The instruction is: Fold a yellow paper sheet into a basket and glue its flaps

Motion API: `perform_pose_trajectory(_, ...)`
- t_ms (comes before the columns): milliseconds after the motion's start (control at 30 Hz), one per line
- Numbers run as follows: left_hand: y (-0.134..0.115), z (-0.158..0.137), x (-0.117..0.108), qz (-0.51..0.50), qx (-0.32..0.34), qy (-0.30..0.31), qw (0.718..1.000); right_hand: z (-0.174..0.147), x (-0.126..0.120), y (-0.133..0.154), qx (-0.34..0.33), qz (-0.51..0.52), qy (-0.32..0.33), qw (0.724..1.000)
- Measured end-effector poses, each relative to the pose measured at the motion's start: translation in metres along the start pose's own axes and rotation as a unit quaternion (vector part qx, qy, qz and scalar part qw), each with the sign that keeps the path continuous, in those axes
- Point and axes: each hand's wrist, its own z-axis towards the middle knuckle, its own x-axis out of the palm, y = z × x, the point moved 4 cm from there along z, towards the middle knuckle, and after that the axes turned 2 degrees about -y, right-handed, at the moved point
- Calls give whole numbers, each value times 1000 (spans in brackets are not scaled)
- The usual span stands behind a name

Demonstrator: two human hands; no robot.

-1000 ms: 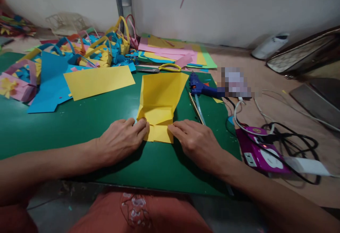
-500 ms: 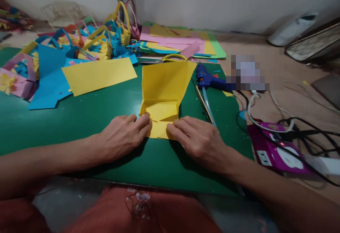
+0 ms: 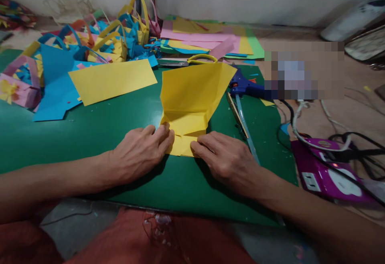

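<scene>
A folded piece of yellow paper (image 3: 192, 91) stands on the green table in front of me, its back panel raised and its near flaps lying low. My left hand (image 3: 144, 145) grips the near left corner, thumb and fingers closed on the flap. At the near right corner, my right hand (image 3: 224, 155) pinches the other flap. The fingers cover parts of both corners. Right behind the raised panel lie scissors (image 3: 203, 59) with yellow handles. To its right is a blue glue gun (image 3: 249, 87) with a clear glue stick.
A flat yellow sheet (image 3: 112, 81) and a blue sheet (image 3: 55, 83) lie to the left. Several paper baskets (image 3: 22, 83) stand behind them. Stacked coloured paper (image 3: 198, 37) lies at the back. A purple power strip (image 3: 331, 171) with cables is at the right, beside the green table (image 3: 120, 200).
The view has shifted slightly, so things at the right appear farther right. Both hands keep their hold on the yellow paper, with hardly any movement.
</scene>
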Motion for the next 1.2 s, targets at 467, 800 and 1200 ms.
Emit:
perform_pose_trajectory(467,7,9,3,10,42,-12,999,0,2,1,5,-8,26,1000)
perform_pose_trajectory(800,7,11,2,1,33,10,999,0,2,2,0,-24,26,999)
perform_pose_trajectory(1200,3,11,-3,18,24,-46,998,1,4,5,-4,-37,63,997)
